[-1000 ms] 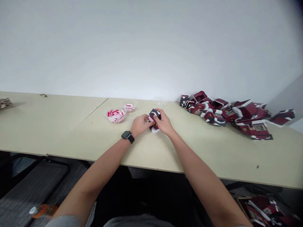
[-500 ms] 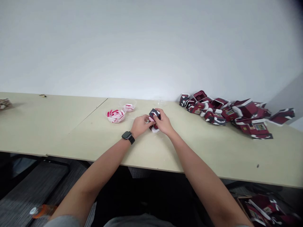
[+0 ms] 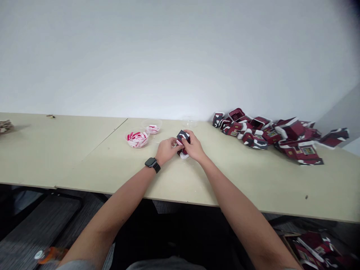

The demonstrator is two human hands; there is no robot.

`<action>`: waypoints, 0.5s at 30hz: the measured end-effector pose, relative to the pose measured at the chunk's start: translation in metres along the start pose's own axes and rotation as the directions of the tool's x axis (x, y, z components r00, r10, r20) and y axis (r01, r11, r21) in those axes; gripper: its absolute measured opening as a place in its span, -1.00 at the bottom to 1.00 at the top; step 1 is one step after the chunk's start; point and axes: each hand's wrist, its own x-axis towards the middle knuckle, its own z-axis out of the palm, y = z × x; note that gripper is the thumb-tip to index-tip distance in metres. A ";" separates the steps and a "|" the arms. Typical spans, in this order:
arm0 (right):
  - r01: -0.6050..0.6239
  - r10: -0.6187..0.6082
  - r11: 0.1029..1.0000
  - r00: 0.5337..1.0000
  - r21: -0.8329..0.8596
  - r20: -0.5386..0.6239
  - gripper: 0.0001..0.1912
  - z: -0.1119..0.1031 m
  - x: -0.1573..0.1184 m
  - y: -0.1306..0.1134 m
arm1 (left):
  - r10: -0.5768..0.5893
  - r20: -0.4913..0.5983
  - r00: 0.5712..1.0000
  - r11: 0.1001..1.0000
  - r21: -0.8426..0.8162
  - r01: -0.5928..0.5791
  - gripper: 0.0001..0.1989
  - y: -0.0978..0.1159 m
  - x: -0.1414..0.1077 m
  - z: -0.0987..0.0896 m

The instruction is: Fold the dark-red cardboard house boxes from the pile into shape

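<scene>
A small dark red, black and white house-shaped piece (image 3: 184, 154) is held between both hands over the middle of the table. My left hand (image 3: 166, 150), with a black watch at the wrist, pinches at its left side, where a bit of red-and-white striped material shows. My right hand (image 3: 194, 147) grips the piece from the right, thumb across its front. The fingertips hide much of it. To the left stand a clear bowl (image 3: 137, 139) of red-and-white striped pieces and a second clear bowl (image 3: 152, 127) with fewer of them.
A heap of dark red house-shaped pieces (image 3: 261, 131) lies at the table's right back. Behind the hands sits a clear container (image 3: 190, 121). Brown items (image 3: 5, 126) lie at far left. Below are a box of similar pieces (image 3: 315, 249) and an orange bottle (image 3: 50, 255).
The camera view has shifted very slightly. Both hands keep nearly the same place and grip on the piece.
</scene>
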 end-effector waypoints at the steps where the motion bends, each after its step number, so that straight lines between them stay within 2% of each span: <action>1: 0.004 -0.004 1.000 1.000 0.003 -0.002 -0.49 0.000 0.000 0.000 | 0.000 0.001 1.000 1.000 0.000 0.000 -0.68 0.000 0.000 0.000; 15: -0.003 0.004 1.000 1.000 -0.010 0.002 -0.49 -0.001 0.001 0.001 | 0.036 0.007 0.999 0.998 0.052 -0.036 -0.68 0.001 0.000 -0.002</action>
